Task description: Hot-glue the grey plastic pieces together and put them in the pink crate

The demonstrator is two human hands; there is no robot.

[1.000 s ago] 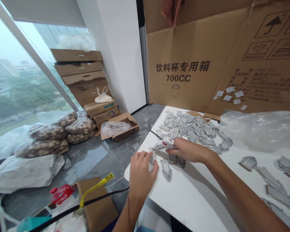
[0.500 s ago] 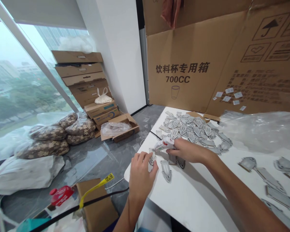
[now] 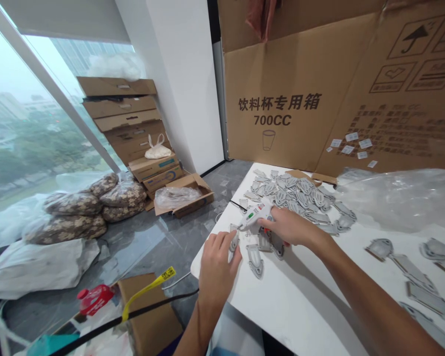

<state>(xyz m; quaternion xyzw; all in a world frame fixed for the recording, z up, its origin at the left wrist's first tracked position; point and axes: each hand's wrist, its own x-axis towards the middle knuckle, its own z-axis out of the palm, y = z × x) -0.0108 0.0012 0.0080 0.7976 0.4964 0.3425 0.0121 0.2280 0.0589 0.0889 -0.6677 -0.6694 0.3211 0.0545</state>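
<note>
White glue gun (image 3: 257,214) with green switch (image 3: 249,216) over white desk (image 3: 278,301)
Right hand (image 3: 291,226) grips the gun; left hand (image 3: 219,259) pinches a flat grey piece (image 3: 235,242) beside the nozzle (image 3: 240,227).

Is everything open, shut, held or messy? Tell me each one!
Glue gun, held in the right grip
Gray piece, held by the left grip
Piled gray pieces, loose, overlapping
Low box, open
Red bottle, capped
Clear plastic, crumpled
Window blind, partly down
</note>
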